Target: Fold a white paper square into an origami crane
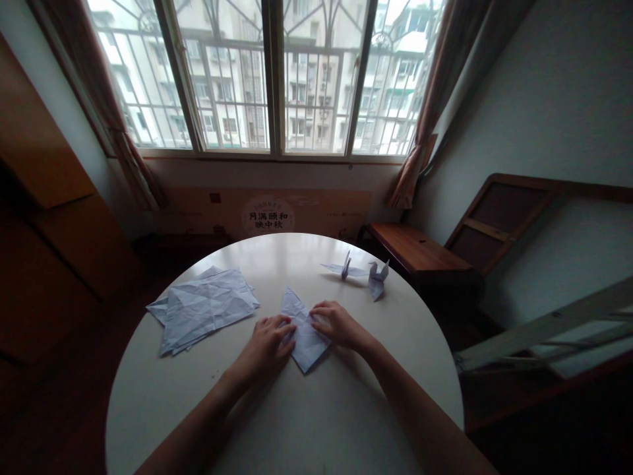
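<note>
A partly folded sheet of pale paper (pixel 307 344), kite-like in outline with a narrow tip pointing away from me, lies on the round white table (pixel 346 409). My left hand (pixel 271 340) is at its left edge, fingers curled and pressed onto the paper. From the other side, my right hand (pixel 339 324) pinches the right edge, thumb and fingertips close together. Creases run across the paper between both hands. Beyond my right hand stand two folded paper cranes, one with wings spread (pixel 345 267) and one nearer the table's edge (pixel 378 282).
Left of my hands lies a loose stack of creased paper sheets (pixel 210 303). A wooden bench (pixel 418 247) stands past the table's right side. Behind the table, a long printed cardboard box (pixel 316 208) leans below the barred window. Wooden cabinets (pixel 44 145) are at the left.
</note>
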Demonstrator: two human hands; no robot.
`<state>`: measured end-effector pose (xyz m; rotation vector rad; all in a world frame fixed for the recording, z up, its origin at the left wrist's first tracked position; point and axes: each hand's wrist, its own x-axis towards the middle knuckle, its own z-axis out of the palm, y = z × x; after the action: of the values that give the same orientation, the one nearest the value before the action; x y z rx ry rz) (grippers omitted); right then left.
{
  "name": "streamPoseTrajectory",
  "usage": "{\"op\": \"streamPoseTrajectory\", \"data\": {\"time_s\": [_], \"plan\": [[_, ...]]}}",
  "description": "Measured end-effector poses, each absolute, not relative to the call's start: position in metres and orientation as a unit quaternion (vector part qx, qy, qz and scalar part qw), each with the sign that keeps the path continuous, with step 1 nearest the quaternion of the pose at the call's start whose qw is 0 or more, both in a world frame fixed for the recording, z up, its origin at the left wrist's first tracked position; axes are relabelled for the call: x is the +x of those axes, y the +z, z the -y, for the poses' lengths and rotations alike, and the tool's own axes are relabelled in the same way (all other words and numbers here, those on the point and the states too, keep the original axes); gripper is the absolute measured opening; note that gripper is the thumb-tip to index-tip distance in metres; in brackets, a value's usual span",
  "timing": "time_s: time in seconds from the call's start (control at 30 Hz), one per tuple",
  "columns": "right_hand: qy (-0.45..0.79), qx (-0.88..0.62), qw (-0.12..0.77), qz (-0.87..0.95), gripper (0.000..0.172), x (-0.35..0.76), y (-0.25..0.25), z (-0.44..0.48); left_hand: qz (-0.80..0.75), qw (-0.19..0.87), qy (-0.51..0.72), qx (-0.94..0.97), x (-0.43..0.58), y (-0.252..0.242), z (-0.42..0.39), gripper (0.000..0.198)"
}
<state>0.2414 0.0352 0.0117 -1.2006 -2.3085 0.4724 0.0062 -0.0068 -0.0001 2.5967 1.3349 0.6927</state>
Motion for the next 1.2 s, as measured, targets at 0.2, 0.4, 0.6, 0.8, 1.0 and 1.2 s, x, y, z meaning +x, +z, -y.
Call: {"op": "streamPoseTrajectory", "data": {"time_s": [0.2, 0.4, 0.6, 0.8, 1.0, 1.2], "plan": [[0.182, -0.439, 0.242, 0.846, 0.027, 0.2425, 0.0120, -0.0350, -0.457, 0.088, 0.215, 0.859, 0.0075, 0.0044, 0.0097, 0.031], [0.185, -0.433, 0.241, 0.849, 0.028, 0.2443, 0.0103, -0.0365, -0.459, 0.089, 0.204, 0.860, 0.0080, 0.0050, 0.0088, 0.033], [0.185, -0.433, 0.237, 0.850, 0.029, 0.2452, 0.0125, -0.0356, -0.457, 0.086, 0.201, 0.862, 0.0081, 0.0014, 0.0063, 0.033], [0.189, -0.436, 0.228, 0.850, 0.029, 0.2454, 0.0152, -0.0349, -0.455, 0.089, 0.206, 0.862, 0.0092, 0.0036, 0.0097, 0.033], [0.197, -0.429, 0.235, 0.850, 0.030, 0.2466, 0.0112, -0.0375, -0.454, 0.092, 0.212, 0.861, 0.0098, 0.0007, 0.0085, 0.033], [0.193, -0.426, 0.244, 0.850, 0.030, 0.2468, 0.0092, -0.0373, -0.452, 0.086, 0.214, 0.862, 0.0107, 0.0013, 0.0098, 0.034]]}}
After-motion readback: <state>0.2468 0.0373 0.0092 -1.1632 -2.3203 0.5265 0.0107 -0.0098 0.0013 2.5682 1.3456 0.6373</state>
